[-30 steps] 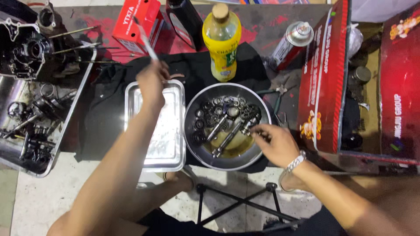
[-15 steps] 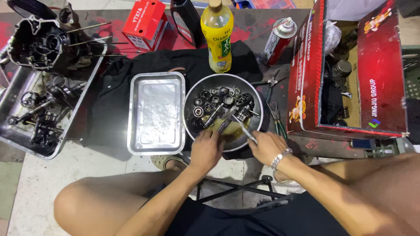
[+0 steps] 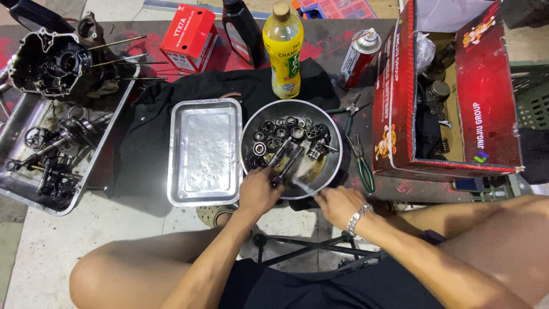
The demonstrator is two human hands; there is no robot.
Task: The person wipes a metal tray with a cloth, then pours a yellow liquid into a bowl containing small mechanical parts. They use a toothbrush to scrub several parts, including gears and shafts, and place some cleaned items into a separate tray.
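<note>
On a black cloth [image 3: 148,143], both hands work at the round steel bowl's [image 3: 334,150] near rim: left hand [image 3: 258,191] gripping a steel shaft [image 3: 284,166], right hand [image 3: 337,205] pinching a thin tool [image 3: 304,186], best brushed slowly in the oil.

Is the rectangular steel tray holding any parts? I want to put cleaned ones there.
No, the rectangular steel tray holds no parts.

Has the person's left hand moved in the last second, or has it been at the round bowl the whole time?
Yes. The left hand was raised over the far end of the rectangular tray; it came down and right to the near rim of the round bowl, gripping a metal shaft.
</note>
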